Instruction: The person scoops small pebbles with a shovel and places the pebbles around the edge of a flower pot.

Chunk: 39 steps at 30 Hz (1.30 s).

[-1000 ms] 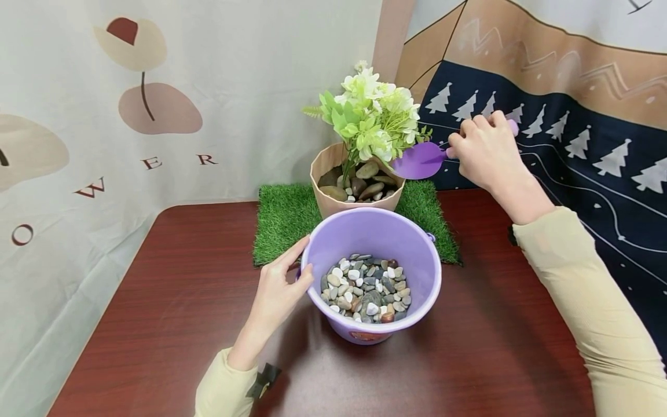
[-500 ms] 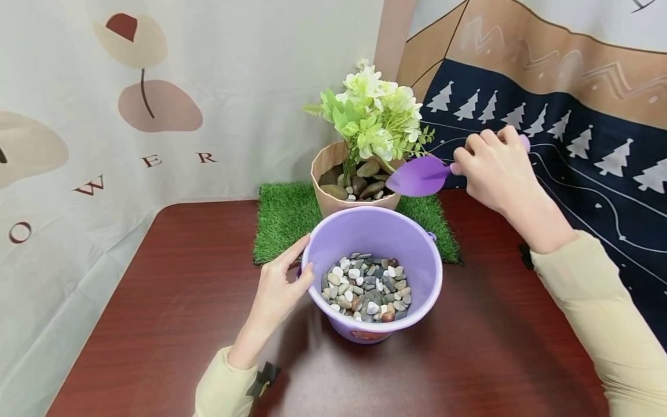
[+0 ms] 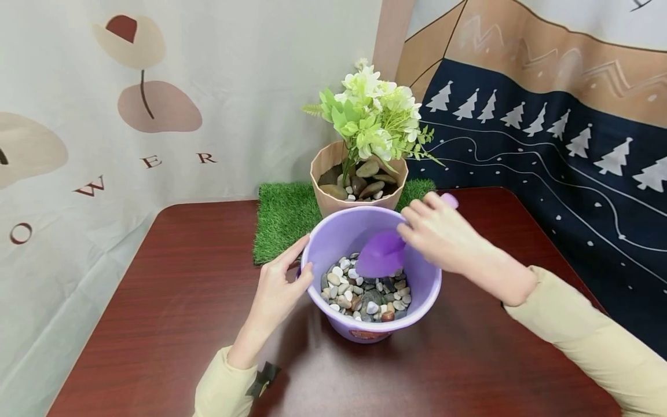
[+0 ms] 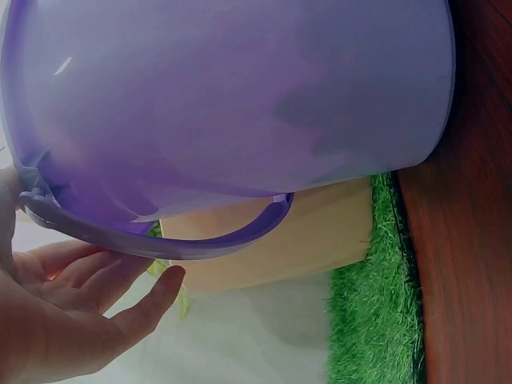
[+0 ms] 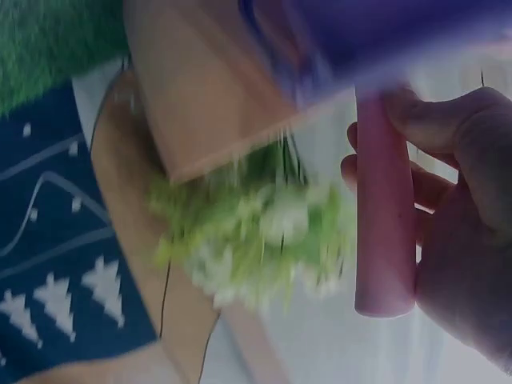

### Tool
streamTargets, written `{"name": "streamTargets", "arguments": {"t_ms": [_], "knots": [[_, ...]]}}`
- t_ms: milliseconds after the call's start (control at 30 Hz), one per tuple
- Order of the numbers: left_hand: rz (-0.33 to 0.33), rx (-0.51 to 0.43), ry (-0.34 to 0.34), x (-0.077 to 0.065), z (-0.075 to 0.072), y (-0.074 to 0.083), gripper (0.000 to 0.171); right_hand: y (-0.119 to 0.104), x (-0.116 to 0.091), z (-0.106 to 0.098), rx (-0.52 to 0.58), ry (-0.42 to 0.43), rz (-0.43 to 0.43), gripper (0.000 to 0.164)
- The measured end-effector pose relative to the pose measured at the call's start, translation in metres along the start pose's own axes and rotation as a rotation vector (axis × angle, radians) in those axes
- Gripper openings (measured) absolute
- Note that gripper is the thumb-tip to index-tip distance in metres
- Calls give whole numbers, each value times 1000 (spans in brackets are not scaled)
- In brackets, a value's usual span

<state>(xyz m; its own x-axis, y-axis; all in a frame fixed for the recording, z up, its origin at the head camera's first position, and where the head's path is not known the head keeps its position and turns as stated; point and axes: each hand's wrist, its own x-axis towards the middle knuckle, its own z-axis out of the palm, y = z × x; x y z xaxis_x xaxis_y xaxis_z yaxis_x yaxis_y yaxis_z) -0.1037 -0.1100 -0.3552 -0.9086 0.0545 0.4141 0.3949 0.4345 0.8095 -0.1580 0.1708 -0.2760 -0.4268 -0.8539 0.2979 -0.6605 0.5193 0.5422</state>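
My right hand point(image 3: 443, 234) grips a small purple shovel point(image 3: 381, 255), its blade tilted down inside the lilac bucket point(image 3: 341, 231). Below the blade lie mixed pebbles point(image 3: 346, 292) on the bucket's floor. In the right wrist view my fingers curl round the pink shovel handle point(image 5: 386, 216); the blade is blurred there. My left hand point(image 3: 278, 289) rests at the bucket's left rim, thumb on the near side and fairly straight fingers beyond. Seen from the left wrist, the hand point(image 4: 72, 320) lies beside the hanging bail handle point(image 4: 184, 248), some fingertips hidden behind it.
Right behind the bucket stands a beige pot point(image 3: 333, 205) with larger stones and a white-flowered plant point(image 3: 372, 121). Pot and bucket are close together, with a green grass mat point(image 3: 283, 220) beneath the pot. Printed curtains point(image 3: 234, 87) border the brown table point(image 3: 198, 278).
My right hand has come from above the pot's right side down and toward the bucket, bringing the shovel blade inside it. My left hand and the bucket have stayed in place.
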Motion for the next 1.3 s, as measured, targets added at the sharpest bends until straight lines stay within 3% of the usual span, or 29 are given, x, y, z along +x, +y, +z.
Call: {"name": "streamTargets", "arguments": {"t_ms": [133,300,900,1167,1300], "knots": [[-16,2,-2,0,1,0,50,-16,5,13,-57,-76,-76,10],[-23,-2,-2,0,1,0,51,-22,9,20,-66,-95,-89,11],[13,3,10,0,-1,1,49,-25,18,38,97,-141,-86,25],[18,-1,7,0,0,1,49,-24,20,40,180,-143,-117,20],[14,2,6,0,0,1,49,-24,21,41,171,-102,-143,15]]}}
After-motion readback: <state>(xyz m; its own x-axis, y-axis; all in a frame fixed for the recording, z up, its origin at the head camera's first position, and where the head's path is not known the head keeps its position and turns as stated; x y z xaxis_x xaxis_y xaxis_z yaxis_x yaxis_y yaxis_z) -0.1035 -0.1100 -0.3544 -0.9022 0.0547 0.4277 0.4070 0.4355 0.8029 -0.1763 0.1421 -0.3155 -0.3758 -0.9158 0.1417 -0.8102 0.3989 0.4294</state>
